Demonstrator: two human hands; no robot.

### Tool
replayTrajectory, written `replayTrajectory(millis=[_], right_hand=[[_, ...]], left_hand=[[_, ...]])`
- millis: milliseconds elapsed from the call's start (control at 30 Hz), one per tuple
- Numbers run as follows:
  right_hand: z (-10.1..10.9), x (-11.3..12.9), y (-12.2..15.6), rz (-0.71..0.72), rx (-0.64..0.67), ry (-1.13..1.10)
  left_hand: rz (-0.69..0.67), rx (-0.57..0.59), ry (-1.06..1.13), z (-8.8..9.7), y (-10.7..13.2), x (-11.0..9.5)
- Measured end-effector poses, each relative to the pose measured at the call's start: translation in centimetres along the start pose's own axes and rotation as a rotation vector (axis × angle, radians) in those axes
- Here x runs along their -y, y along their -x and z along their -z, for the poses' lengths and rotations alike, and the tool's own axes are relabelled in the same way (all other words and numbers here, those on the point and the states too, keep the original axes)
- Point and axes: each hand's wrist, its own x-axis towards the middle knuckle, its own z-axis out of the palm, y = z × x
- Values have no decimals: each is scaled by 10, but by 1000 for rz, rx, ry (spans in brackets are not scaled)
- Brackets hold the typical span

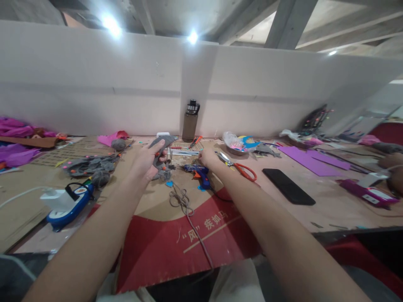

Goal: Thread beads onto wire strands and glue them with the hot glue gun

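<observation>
My left hand is closed around a grey felt piece, which it holds above the table. Thin grey strands hang below that piece, over more grey scraps. To the right, my right hand is low over the cardboard with its fingers curled together; what they pinch, if anything, is hidden. Just below that hand lies a blue glue gun with an orange trigger. Scissors with orange-red handles rest to its right. A grey-brown cord lies loosely coiled on the red-printed cardboard nearest me.
A dark bottle stands by the white partition. A black phone and purple sheets lie to the right. On the left are a blue power strip and grey felt pieces. Another person's hand shows at far right.
</observation>
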Motion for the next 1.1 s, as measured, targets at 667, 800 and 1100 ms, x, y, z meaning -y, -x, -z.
replayTrajectory(millis=[667,800,1100], right_hand=[[24,79,75,346,-236,-694],[25,82,78,336,-247,-651],[22,77,81,402,-292,-437]], left_hand=[[-42,4,-100,-12,7,15],[-56,-9,-123,-18,11,16],[-59,-12,-138,-16,10,20]])
